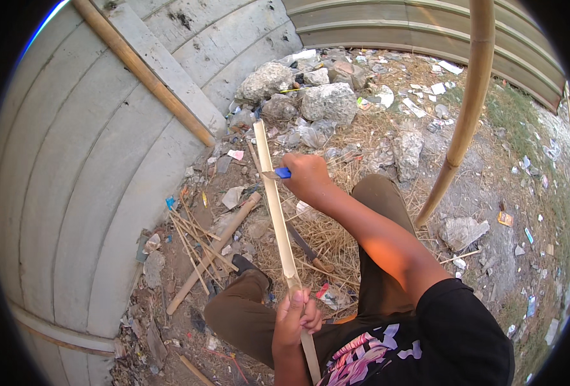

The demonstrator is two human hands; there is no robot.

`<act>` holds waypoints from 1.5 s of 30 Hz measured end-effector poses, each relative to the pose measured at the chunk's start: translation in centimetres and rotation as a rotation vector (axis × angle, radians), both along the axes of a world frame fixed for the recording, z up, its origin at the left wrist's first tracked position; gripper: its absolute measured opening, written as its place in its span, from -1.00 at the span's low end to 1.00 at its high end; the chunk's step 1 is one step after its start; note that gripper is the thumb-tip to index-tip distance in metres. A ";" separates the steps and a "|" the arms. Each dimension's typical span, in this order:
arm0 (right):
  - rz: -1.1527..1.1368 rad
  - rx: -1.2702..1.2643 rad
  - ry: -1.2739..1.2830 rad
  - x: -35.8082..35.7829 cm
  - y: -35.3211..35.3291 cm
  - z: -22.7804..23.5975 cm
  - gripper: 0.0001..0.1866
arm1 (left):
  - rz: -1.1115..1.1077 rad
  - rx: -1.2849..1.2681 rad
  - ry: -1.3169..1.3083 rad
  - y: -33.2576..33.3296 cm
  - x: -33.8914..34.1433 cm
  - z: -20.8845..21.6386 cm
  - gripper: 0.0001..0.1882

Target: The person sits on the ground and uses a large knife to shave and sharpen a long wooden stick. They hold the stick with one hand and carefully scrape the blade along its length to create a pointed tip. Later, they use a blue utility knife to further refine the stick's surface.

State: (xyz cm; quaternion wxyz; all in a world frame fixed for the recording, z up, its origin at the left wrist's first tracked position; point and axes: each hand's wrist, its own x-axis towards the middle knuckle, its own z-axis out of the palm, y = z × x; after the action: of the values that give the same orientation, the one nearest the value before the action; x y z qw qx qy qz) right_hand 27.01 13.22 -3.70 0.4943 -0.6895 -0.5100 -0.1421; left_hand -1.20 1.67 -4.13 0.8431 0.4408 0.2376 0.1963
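Observation:
My left hand (294, 316) grips the near end of a long pale bamboo strip (274, 199) that points away from me toward the rocks. My right hand (306, 176) holds a small knife with a blue handle (281, 172), and its blade rests against the strip's right edge near the far end. Both my knees, in brown trousers, are bent below the strip.
A grey corrugated wall (92, 180) curves along the left with a bamboo pole (143, 71) leaning on it. Another thick bamboo pole (468, 109) arcs at the right. Thin bamboo sticks (198, 241), a large knife (307, 248), rocks (326, 101), dry grass and litter cover the ground.

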 end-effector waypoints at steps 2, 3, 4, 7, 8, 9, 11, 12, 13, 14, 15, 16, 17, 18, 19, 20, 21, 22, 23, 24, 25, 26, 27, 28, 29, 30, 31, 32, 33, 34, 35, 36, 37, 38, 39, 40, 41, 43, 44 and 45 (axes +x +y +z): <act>-0.017 0.012 0.004 0.0 0.4 -0.5 -0.87 | -0.009 0.018 -0.011 -0.2 0.1 -0.1 -0.68; -0.031 0.004 0.004 0.3 0.6 -0.9 -0.87 | -0.010 0.030 -0.018 -0.2 0.1 -0.1 -0.68; -0.035 0.006 -0.002 0.3 0.9 -0.9 -0.86 | -0.004 0.030 -0.013 -0.3 0.0 -0.1 -0.68; -0.052 0.033 -0.008 0.0 1.3 -1.1 -0.84 | 0.015 0.027 -0.004 -0.7 -0.2 -0.1 -0.68; -0.063 0.036 -0.002 0.0 1.5 -1.0 -0.84 | 0.022 0.025 -0.004 -1.0 -0.4 0.0 -0.68; -0.074 0.038 0.004 -0.1 1.7 -0.9 -0.84 | 0.030 0.023 -0.004 -1.1 -0.5 0.1 -0.68; -0.073 0.040 -0.004 -0.4 1.9 -0.9 -0.87 | 0.042 -0.044 -0.017 -1.2 -1.0 0.0 -0.69; -0.065 0.047 -0.016 -0.6 1.9 -0.9 -0.90 | 0.048 -0.078 -0.023 -1.2 -1.1 -0.1 -0.70; -0.059 0.052 -0.029 -0.8 2.0 -1.0 -0.93 | 0.047 -0.078 -0.026 -1.3 -1.2 -0.2 -0.69; -0.071 0.054 0.000 -0.8 2.2 -1.1 -0.92 | 0.045 -0.079 -0.030 -1.3 -1.2 -0.4 -0.69; -0.082 0.056 0.030 -0.8 2.5 -1.0 -0.90 | 0.044 -0.079 -0.033 -1.4 -1.3 -0.4 -0.69; -0.091 0.058 0.057 -0.8 2.8 -1.0 -0.88 | 0.052 -0.076 -0.034 -1.6 -1.4 -0.5 -0.69; -0.098 0.050 0.066 -1.2 3.0 -0.9 -0.89 | 0.059 -0.072 -0.035 -1.8 -1.6 -0.5 -0.69; -0.104 0.042 0.075 -1.5 3.2 -0.8 -0.89 | 0.066 -0.069 -0.036 -1.9 -1.7 -0.6 -0.69; -0.110 0.033 0.083 -1.8 3.3 -0.9 -0.90 | 0.066 -0.084 -0.037 -2.1 -1.7 -0.8 -0.69; -0.099 0.017 0.118 -1.9 3.4 -1.1 -0.90 | 0.066 -0.098 -0.038 -2.2 -1.6 -1.1 -0.69; -0.090 0.001 0.151 -1.8 3.4 -1.3 -0.91 | 0.066 -0.113 -0.039 -2.3 -1.6 -1.3 -0.69; -0.081 -0.011 0.185 -1.8 3.4 -1.1 -0.91 | 0.066 -0.113 -0.047 -2.3 -1.6 -1.3 -0.69; -0.071 -0.030 0.201 -1.9 3.3 -0.9 -0.91 | 0.067 -0.112 -0.054 -2.2 -1.6 -1.3 -0.69; -0.062 -0.050 0.216 -2.2 3.3 -0.8 -0.90 | 0.067 -0.112 -0.063 -2.1 -1.6 -1.3 -0.69; -0.049 -0.070 0.230 -2.5 3.0 -0.1 -0.89 | 0.073 -0.116 -0.072 -2.2 -1.7 -1.5 -0.69; 0.125 -0.208 0.288 -2.7 2.6 0.9 -0.87 | 0.084 -0.114 -0.079 -2.1 -2.0 -1.8 -0.68; 0.301 -0.347 0.342 -2.6 1.8 1.8 -0.86 | 0.095 -0.112 -0.086 -2.0 -2.3 -2.2 -0.68; 0.469 -0.482 0.391 -2.3 1.3 2.3 -0.84 | 0.084 -0.134 -0.103 -1.7 -2.7 -2.7 -0.68; 0.468 -0.478 0.414 -2.2 1.3 1.8 -0.82 | 0.075 -0.155 -0.119 -1.6 -3.1 -3.2 -0.68; 0.468 -0.474 0.437 -2.5 1.4 0.9 -0.80 | 0.065 -0.176 -0.134 -1.4 -3.4 -3.7 -0.68; 0.470 -0.477 0.468 -3.2 1.1 0.5 -0.78 | 0.077 -0.173 -0.135 -1.3 -3.3 -3.7 -0.67; 0.312 -0.391 0.373 -3.9 0.7 0.1 -0.83 | 0.090 -0.170 -0.136 -1.2 -3.2 -3.7 -0.66; 0.283 -0.361 0.237 -4.0 0.7 0.0 -0.85 | 0.104 -0.166 -0.137 -1.1 -3.2 -3.8 -0.66; 0.251 -0.325 0.103 -4.1 0.8 0.0 -0.87 | 0.109 -0.172 -0.159 -1.1 -3.2 -3.7 -0.66; 0.219 -0.287 -0.030 -4.2 0.9 0.0 -0.88 | 0.114 -0.178 -0.180 -1.1 -3.2 -3.5 -0.65; 0.189 -0.216 -0.049 -4.1 1.4 -0.2 -0.89 | 0.119 -0.184 -0.202 -1.2 -3.3 -3.4 -0.65; 0.156 -0.149 -0.067 -3.9 1.8 -0.5 -0.90 | 0.093 -0.187 -0.199 -1.4 -3.4 -3.4 -0.65; 0.123 -0.082 -0.085 -3.6 2.2 -0.6 -0.91 | 0.067 -0.190 -0.195 -1.6 -3.5 -3.5 -0.65; 0.084 -0.108 -0.080 -3.2 2.7 -0.8 -0.90 | 0.041 -0.193 -0.192 -1.8 -3.6 -3.5 -0.65; 0.045 -0.136 -0.072 -2.7 2.9 -0.7 -0.89 | 0.059 -0.215 -0.172 -2.3 -3.6 -3.4 -0.65; 0.008 -0.171 -0.070 -2.1 3.0 -0.5 -0.88 | 0.081 -0.211 -0.105 -2.7 -3.7 -3.0 -0.64; -0.076 -0.457 0.216 -0.6 4.5 1.0 -0.86 | 0.124 -0.203 0.023 -3.5 -4.0 -1.8 -0.63; -0.206 -0.351 0.461 3.5 4.5 0.0 -0.83 | -0.067 -0.141 0.070 -5.5 -4.2 -2.2 -0.62; -0.320 -0.232 0.718 6.4 5.0 -1.2 -0.80 | -0.247 -0.071 0.132 -8.0 -5.4 -3.6 -0.61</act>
State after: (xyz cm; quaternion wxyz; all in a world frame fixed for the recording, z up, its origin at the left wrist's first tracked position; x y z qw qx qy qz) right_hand 33.44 18.17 -4.94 0.5315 -0.8171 -0.2040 0.0912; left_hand -6.59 -6.37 -7.72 0.8583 0.4487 0.2433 0.0533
